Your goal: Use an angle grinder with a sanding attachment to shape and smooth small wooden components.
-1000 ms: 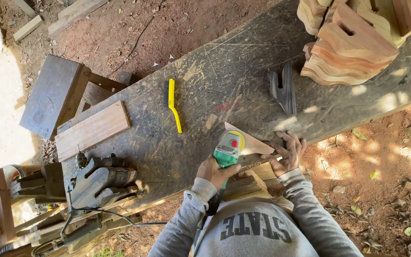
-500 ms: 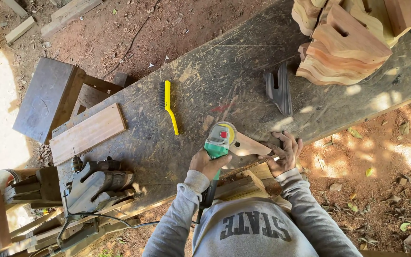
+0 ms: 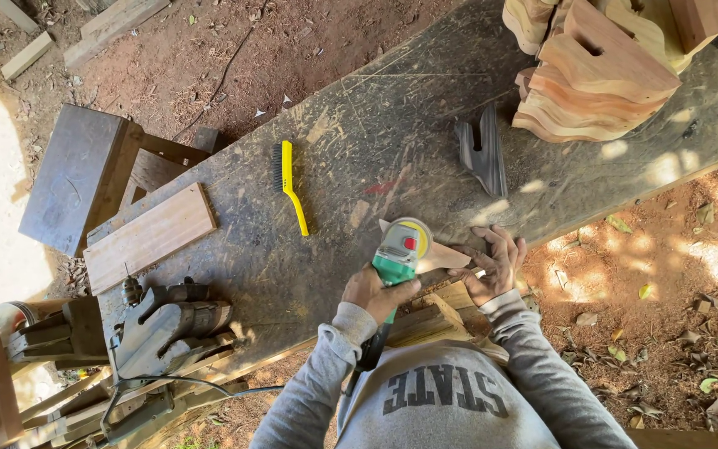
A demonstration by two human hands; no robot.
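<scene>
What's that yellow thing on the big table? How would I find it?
Start at the long, scratched workbench and look to its middle, above the green power tool in the person's left hand. There lies a wire brush, alone on the bare board. It is the only bright yellow thing, slim, with dark bristles along one side.

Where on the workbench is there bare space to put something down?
The scratched dark workbench top is bare between the yellow-handled wire brush and the dark grey forked wooden piece. It is crowded near the front edge, where the left hand holds the green angle grinder and the right hand holds the flat wooden piece.
</scene>
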